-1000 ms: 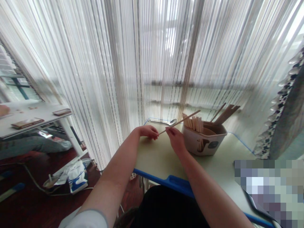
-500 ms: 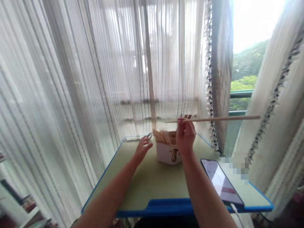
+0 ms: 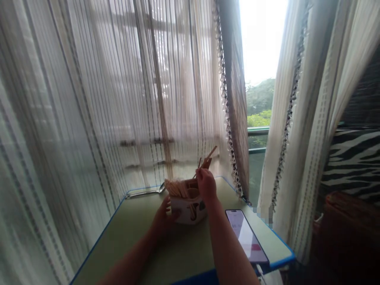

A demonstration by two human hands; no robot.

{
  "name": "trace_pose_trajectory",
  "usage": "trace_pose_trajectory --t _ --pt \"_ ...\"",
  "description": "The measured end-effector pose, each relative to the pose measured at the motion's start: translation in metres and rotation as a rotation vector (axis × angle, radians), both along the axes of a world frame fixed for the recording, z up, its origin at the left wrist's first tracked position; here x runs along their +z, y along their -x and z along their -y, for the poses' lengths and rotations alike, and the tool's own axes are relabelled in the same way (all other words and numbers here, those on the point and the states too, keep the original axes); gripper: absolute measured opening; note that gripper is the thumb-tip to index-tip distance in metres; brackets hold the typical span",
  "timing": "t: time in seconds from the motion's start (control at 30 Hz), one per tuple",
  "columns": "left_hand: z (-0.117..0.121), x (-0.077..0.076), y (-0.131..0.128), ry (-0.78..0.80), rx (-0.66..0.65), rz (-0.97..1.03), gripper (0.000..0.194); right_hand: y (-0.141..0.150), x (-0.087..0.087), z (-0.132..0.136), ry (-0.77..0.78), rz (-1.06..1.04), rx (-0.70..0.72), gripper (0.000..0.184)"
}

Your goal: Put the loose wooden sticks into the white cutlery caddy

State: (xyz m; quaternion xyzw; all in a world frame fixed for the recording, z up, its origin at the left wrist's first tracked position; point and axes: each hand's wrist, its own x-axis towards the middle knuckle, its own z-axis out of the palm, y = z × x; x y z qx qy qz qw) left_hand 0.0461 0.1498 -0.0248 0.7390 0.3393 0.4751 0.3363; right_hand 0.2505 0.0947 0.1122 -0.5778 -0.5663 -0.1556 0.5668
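A white utensil holder [image 3: 181,215] with divided compartments and a printed front stands on the small table. A bundle of thin light sticks [image 3: 175,188] fills its left part, some in clear wrapping. At its left corner rests my left hand [image 3: 164,215], thumb on the front and fingers around the side. My right hand [image 3: 207,186] is over the holder's right part, fingers pinched on a wooden chopstick [image 3: 212,152] that slants up to the right. Other brown utensils [image 3: 206,162] show just behind that hand; their lower ends are hidden.
A metal ladle [image 3: 145,194] lies along the table's far left edge. On the right lies a phone [image 3: 245,237] with a white cable [image 3: 260,272] at its near end. The table [image 3: 124,233] has a blue rim; sheer curtains [image 3: 142,99] hang beyond it.
My right hand has brought the chopstick from level to a steep slant at the holder. My left hand has moved onto the holder's left side. The view has swung right.
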Motion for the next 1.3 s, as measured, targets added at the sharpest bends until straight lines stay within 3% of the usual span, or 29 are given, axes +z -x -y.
trace_pose_trajectory --t 0.17,0.27,0.4,0.57,0.73,0.83,0.93,1.0,1.1,1.17,1.3 --pt "0.005 0.006 0.0 0.092 -0.065 -0.007 0.059 -0.005 0.018 0.001 0.019 0.009 -0.037 0.026" --pt "0.004 0.007 0.0 0.098 -0.054 -0.014 0.055 -0.005 0.026 0.0 0.119 0.078 -0.039 0.025" --pt "0.005 0.009 0.0 0.077 -0.015 -0.047 0.054 0.0 0.022 -0.001 0.29 0.162 -0.095 0.022" --pt "0.007 0.012 0.001 0.077 0.005 -0.057 0.054 0.004 0.014 -0.003 0.384 0.172 -0.224 0.027" --pt "0.012 0.015 0.004 -0.007 -0.014 -0.095 0.048 0.002 0.022 -0.001 0.482 0.247 -0.241 0.037" --pt "0.015 0.016 0.006 -0.027 -0.026 -0.097 0.047 0.001 0.035 0.004 0.406 0.179 -0.25 0.031" --pt "0.016 0.017 0.006 -0.012 -0.012 -0.099 0.047 0.001 0.048 0.004 0.173 0.151 -0.23 0.024" --pt "0.016 0.018 0.006 0.002 -0.021 -0.113 0.048 0.0 0.05 -0.001 0.025 0.191 -0.242 0.04" --pt "0.017 0.018 0.007 0.012 -0.037 -0.123 0.049 -0.003 0.042 -0.015 -0.05 0.158 -0.321 0.071" --pt "0.017 0.019 0.007 0.015 -0.03 -0.113 0.049 -0.007 0.033 -0.025 -0.056 0.036 -0.343 0.081" --pt "0.019 0.02 0.006 0.016 -0.029 -0.103 0.049 -0.013 0.017 -0.038 0.001 -0.328 -0.188 0.089"
